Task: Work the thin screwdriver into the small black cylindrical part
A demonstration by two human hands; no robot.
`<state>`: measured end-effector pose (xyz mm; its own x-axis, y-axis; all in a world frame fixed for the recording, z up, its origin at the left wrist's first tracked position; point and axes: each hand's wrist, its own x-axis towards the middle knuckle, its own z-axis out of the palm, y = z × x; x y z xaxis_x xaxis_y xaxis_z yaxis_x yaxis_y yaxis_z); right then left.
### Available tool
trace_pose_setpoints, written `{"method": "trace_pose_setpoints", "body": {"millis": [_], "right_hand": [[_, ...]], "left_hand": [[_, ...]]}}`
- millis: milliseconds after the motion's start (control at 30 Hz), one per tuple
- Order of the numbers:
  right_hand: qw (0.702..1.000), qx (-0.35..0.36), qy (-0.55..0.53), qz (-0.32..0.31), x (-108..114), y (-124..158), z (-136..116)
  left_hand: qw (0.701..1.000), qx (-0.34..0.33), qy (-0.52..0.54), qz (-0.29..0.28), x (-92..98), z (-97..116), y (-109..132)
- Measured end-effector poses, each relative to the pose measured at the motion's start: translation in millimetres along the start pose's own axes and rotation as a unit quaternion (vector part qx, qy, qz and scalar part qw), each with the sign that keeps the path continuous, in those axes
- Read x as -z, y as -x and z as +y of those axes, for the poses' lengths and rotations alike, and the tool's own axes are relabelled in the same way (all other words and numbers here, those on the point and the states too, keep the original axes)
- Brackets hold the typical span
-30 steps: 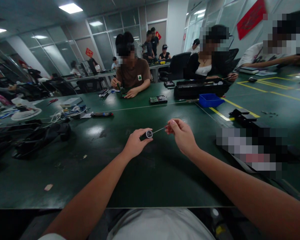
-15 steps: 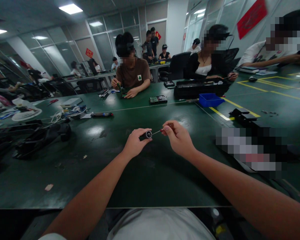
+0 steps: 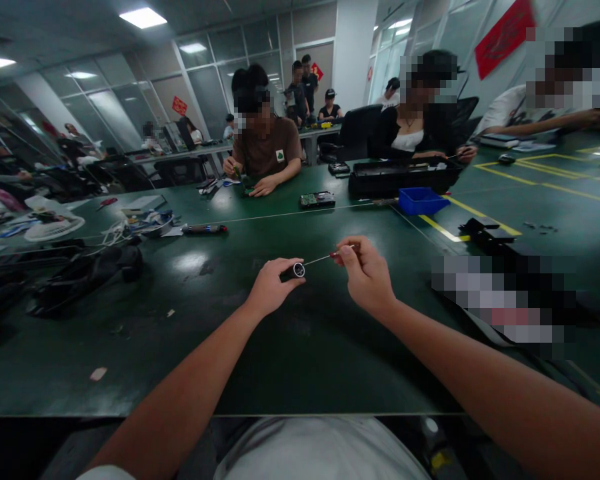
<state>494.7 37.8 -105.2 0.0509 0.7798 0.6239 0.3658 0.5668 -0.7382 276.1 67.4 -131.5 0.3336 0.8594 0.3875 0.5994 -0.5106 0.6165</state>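
My left hand is closed round a small black cylindrical part whose round end, ringed in silver, faces right. What lies inside that end is too small to make out. In my right hand is a thin screwdriver with a red handle, most of it covered by my fingers. Its metal shaft slants down to the left. The tip lies close to the upper edge of the ringed end; I cannot tell whether it touches. Both hands are held over the green table.
Black molded parts lie left, with a dark pen-shaped tool beyond. A circuit-board device, a blue bin and a long black housing stand farther off. Black parts lie right. Co-workers sit opposite.
My right hand has drawn back to the right and slightly up with the screwdriver, so more of the shaft shows. My left hand and the black part have hardly moved.
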Motion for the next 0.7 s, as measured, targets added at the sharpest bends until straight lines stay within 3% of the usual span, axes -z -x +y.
{"method": "trace_pose_setpoints", "body": {"millis": [200,700], "right_hand": [[0.999,0.012,0.018,-0.046,-1.9,1.0,3.3],[0.994,0.007,0.095,-0.048,-0.1,-3.4,4.5]], "left_hand": [[1.000,0.003,-0.024,-0.016,0.1,2.2,0.5],[0.997,0.023,-0.052,-0.042,0.8,-0.5,-0.8]]}}
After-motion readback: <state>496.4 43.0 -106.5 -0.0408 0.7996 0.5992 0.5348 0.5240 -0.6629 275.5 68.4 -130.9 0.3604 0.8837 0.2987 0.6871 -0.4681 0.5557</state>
